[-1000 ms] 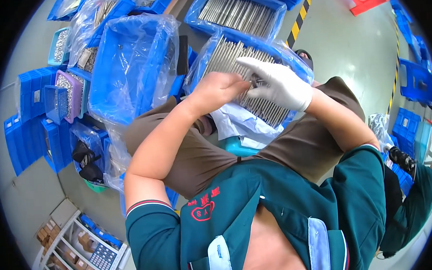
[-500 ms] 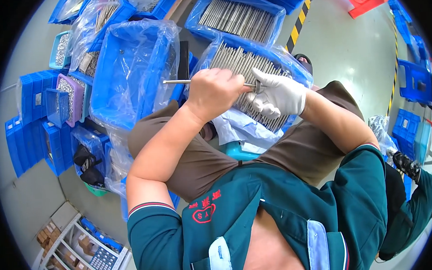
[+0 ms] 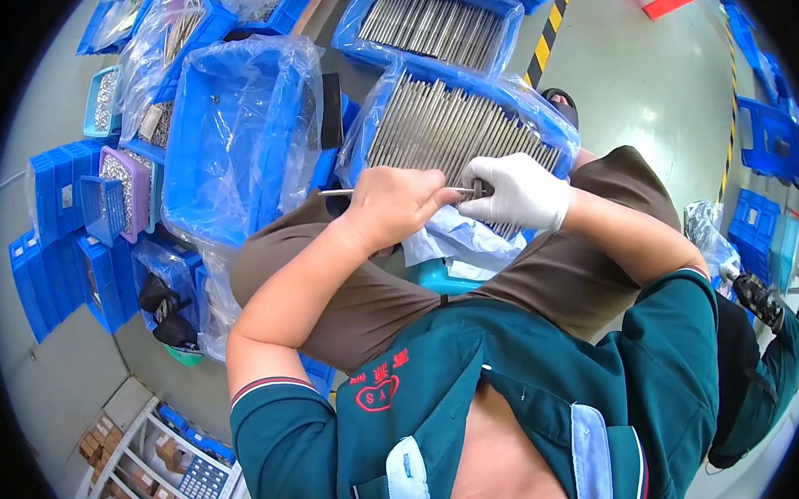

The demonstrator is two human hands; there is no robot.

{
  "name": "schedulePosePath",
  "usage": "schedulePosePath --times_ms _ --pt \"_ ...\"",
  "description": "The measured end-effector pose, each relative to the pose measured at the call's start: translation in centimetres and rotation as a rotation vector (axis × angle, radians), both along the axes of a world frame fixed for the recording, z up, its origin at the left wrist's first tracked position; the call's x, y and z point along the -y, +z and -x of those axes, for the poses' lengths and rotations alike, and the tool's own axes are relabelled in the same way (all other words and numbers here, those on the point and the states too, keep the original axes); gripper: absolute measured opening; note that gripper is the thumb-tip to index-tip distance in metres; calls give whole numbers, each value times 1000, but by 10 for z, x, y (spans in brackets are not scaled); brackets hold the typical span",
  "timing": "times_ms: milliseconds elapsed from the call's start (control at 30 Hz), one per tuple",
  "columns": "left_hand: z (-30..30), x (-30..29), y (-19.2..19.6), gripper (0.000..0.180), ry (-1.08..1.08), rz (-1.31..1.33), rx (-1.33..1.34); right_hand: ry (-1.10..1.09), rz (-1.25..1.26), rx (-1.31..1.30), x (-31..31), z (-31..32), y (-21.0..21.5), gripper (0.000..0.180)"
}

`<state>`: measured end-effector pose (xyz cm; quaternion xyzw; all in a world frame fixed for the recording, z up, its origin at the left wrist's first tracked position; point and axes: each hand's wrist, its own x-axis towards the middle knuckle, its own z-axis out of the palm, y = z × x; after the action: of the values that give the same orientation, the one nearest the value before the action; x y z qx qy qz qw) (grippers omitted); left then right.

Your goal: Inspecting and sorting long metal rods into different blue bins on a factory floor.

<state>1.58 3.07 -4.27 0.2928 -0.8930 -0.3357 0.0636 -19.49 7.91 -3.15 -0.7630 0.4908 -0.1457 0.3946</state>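
My bare left hand (image 3: pixel 393 203) is closed around a thin metal rod (image 3: pixel 336 192), one end of which sticks out to the left. In my white-gloved right hand (image 3: pixel 524 193), thumb and fingers pinch a small dark metal piece (image 3: pixel 479 189) at the rod's other end. Whether the piece is threaded on or only touching, I cannot tell. Both hands are above the near edge of a blue bin (image 3: pixel 566 133) lined with clear plastic. Many similar metal rods (image 3: pixel 447 122) lie side by side in it.
Beyond stands a second blue bin (image 3: pixel 347 31) of rods. At the left is a large plastic-lined blue bin (image 3: pixel 191 169), with small tubs of metal parts past it. Crumpled white paper (image 3: pixel 457 238) lies between my knees. A co-worker's sleeve (image 3: pixel 776 394) shows at far right.
Both hands have come lower, nearer my body, and the rod with them. My right fingers, loosely spread before with the thumb raised, are now closed on the small metal piece.
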Motion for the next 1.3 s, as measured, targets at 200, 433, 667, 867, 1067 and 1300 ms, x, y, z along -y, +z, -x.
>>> schedulePosePath --times_ms 200,433,667,867,1067,1300 --pt "-1 -1 -1 33 -100 499 -233 -259 -1939 1132 -5 4 -12 38" --pt "3 -7 -8 32 -22 267 -129 126 85 -207 -1 -1 12 21" --pt "-6 -8 -16 37 -9 -1068 186 270 335 -236 -19 -4 7 9" --pt "-4 -14 -5 33 -61 324 -141 -29 -514 110 -10 2 4 24" --pt "-15 5 -8 19 -20 452 -233 20 194 -119 -3 3 11 20" --pt "-10 36 -9 33 747 -1311 -887 -232 -715 561 26 23 -8 20"
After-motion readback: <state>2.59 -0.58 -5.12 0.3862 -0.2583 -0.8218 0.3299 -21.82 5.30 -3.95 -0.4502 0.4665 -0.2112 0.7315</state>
